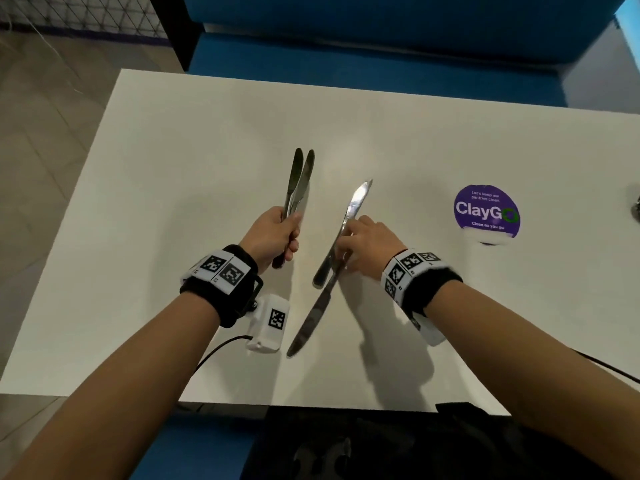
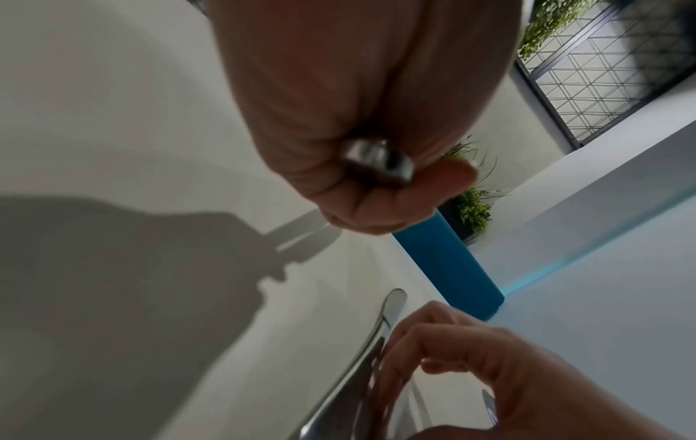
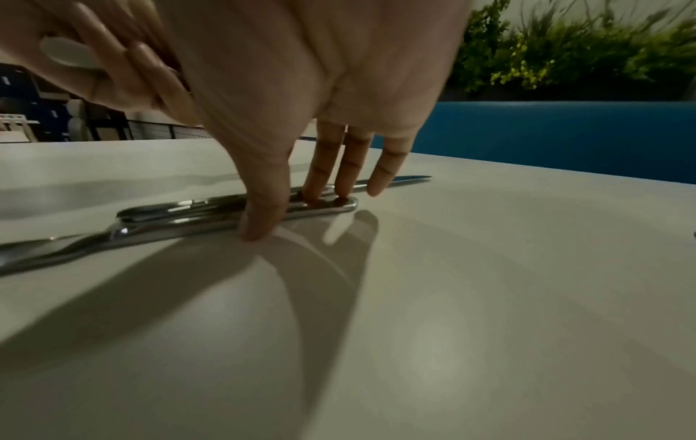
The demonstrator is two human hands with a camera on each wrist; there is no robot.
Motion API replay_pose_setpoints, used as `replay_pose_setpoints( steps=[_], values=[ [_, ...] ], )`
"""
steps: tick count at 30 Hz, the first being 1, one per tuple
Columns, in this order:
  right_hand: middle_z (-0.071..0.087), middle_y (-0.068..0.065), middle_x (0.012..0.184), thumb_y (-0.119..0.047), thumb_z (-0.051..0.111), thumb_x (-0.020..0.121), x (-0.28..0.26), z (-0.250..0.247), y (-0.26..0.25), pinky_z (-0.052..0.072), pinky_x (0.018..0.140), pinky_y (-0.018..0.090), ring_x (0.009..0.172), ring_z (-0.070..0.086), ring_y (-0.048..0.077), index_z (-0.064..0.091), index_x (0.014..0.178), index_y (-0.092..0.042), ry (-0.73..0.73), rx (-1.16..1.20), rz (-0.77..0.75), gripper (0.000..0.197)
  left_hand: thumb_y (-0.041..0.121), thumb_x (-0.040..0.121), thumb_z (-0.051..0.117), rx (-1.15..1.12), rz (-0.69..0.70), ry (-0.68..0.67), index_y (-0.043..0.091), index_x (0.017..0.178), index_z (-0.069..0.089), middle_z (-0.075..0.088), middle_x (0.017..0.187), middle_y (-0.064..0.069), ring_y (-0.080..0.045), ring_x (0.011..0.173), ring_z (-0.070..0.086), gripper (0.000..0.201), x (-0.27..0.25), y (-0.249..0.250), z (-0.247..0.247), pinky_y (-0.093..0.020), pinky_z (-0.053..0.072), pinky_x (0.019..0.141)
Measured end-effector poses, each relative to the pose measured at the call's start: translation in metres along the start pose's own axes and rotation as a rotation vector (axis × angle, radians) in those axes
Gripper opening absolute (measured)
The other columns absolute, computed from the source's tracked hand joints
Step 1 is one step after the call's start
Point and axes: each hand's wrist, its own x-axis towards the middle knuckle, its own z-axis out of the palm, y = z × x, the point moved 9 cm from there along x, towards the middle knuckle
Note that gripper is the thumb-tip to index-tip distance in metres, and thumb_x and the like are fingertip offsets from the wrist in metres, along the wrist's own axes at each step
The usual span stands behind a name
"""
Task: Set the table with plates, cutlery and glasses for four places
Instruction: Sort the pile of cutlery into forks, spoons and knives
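My left hand (image 1: 277, 233) is raised above the white table (image 1: 194, 133) and grips two steel knives (image 1: 299, 181) by their handles, blades pointing away from me. The left wrist view shows their handle ends (image 2: 376, 163) sticking out of the fist. Two more knives lie on the table and overlap at their handles. One knife's blade (image 1: 358, 199) points away, and the other knife's blade (image 1: 310, 322) points toward me. My right hand (image 1: 349, 237) reaches down on them. Its straight fingers (image 3: 324, 166) rest on the handles (image 3: 196, 213), and the thumb (image 3: 263, 214) lies against their near side.
A round purple ClayGo sticker (image 1: 486, 211) is stuck on the table to the right. A small dark object (image 1: 636, 209) shows at the right edge. A blue bench (image 1: 381, 36) runs along the far side, with plants (image 3: 565, 59) behind it.
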Motion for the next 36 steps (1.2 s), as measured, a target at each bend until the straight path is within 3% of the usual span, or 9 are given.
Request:
replay_pose_setpoints(
  steps=[9, 13, 17, 21, 25, 29, 32, 34, 36],
  values=[
    [0.05, -0.004, 0.131, -0.02, 0.055, 0.091, -0.004, 0.01, -0.018, 0.036, 0.09, 0.032, 0.124, 0.04, 0.021, 0.053, 0.122, -0.02, -0.152, -0.244, -0.134, 0.031, 0.027, 0.101, 0.041, -0.035, 0.007, 0.025, 0.015, 0.077, 0.042, 0.047, 0.062, -0.004, -0.018, 0.049, 0.039, 0.026, 0.004, 0.011, -0.003, -0.028, 0.029, 0.048],
    [0.058, 0.002, 0.116, -0.008, 0.049, 0.092, -0.013, 0.019, -0.021, 0.04, 0.085, 0.034, 0.113, 0.05, 0.025, 0.058, 0.115, -0.014, -0.229, -0.242, -0.183, 0.025, 0.028, 0.101, 0.04, -0.036, 0.013, 0.035, 0.014, 0.078, 0.043, 0.049, 0.064, -0.005, -0.017, 0.049, 0.039, 0.027, -0.003, 0.011, -0.003, -0.028, 0.03, 0.048],
    [0.063, 0.001, 0.105, -0.01, 0.062, 0.086, -0.024, 0.006, 0.0, 0.042, 0.081, 0.03, 0.104, 0.057, 0.022, 0.066, 0.105, -0.016, -0.212, -0.018, -0.068, 0.021, 0.03, 0.101, 0.041, -0.065, 0.038, 0.067, 0.014, 0.079, 0.044, 0.049, 0.064, -0.004, -0.018, 0.047, 0.039, 0.028, -0.009, 0.014, -0.011, -0.027, 0.028, 0.047],
    [0.058, -0.005, 0.085, -0.013, 0.069, 0.082, -0.042, -0.039, 0.044, 0.037, 0.076, 0.022, 0.083, 0.054, 0.014, 0.069, 0.102, -0.013, -0.04, 0.254, 0.152, 0.02, 0.031, 0.101, 0.038, -0.085, 0.055, 0.191, 0.016, 0.079, 0.042, 0.043, 0.059, 0.0, -0.011, 0.036, 0.034, 0.027, -0.013, 0.017, -0.032, -0.018, 0.024, 0.036],
    [0.063, 0.0, 0.081, -0.013, 0.068, 0.084, -0.051, -0.05, 0.078, 0.049, 0.068, 0.026, 0.062, 0.056, 0.013, 0.067, 0.1, -0.013, 0.039, 0.437, 0.353, 0.016, 0.028, 0.102, 0.036, -0.225, 0.086, 0.281, 0.019, 0.079, 0.038, 0.043, 0.065, 0.002, -0.009, 0.041, 0.034, 0.024, -0.015, 0.02, -0.04, -0.016, 0.025, 0.037],
    [0.055, 0.005, 0.067, -0.005, 0.062, 0.088, -0.04, -0.042, 0.062, 0.047, 0.048, 0.025, 0.056, 0.059, 0.018, 0.058, 0.088, -0.01, 0.2, 0.984, 0.444, 0.006, 0.023, 0.104, 0.032, -0.256, 0.067, 0.228, 0.004, 0.091, 0.046, 0.056, 0.071, -0.009, -0.014, 0.043, 0.058, 0.027, -0.014, 0.018, -0.02, -0.021, 0.044, 0.039],
    [0.061, 0.011, 0.07, -0.006, 0.063, 0.088, -0.018, -0.035, 0.023, 0.056, 0.071, 0.044, 0.062, 0.063, 0.025, 0.058, 0.093, -0.004, 0.225, 1.238, 0.374, 0.008, 0.016, 0.104, 0.031, -0.353, 0.034, 0.171, -0.002, 0.115, 0.039, 0.062, 0.091, -0.016, -0.022, 0.064, 0.067, 0.023, -0.011, 0.012, 0.004, -0.024, 0.057, 0.053],
    [0.067, 0.013, 0.079, -0.013, 0.067, 0.086, -0.005, -0.028, -0.003, 0.057, 0.08, 0.046, 0.072, 0.068, 0.029, 0.058, 0.102, -0.003, 0.179, 1.241, 0.359, 0.021, 0.019, 0.102, 0.034, -0.259, 0.001, 0.185, -0.005, 0.117, 0.043, 0.062, 0.098, -0.021, -0.022, 0.065, 0.062, 0.03, -0.007, 0.007, 0.012, -0.029, 0.053, 0.047],
    [0.068, 0.01, 0.082, -0.02, 0.069, 0.084, 0.003, -0.028, -0.018, 0.057, 0.083, 0.044, 0.082, 0.07, 0.027, 0.059, 0.087, -0.013, 0.173, 1.112, 0.351, 0.013, 0.023, 0.1, 0.036, -0.129, -0.006, 0.212, -0.001, 0.109, 0.05, 0.058, 0.086, -0.016, -0.019, 0.058, 0.052, 0.029, -0.003, 0.004, 0.012, -0.026, 0.04, 0.044]
  ],
)
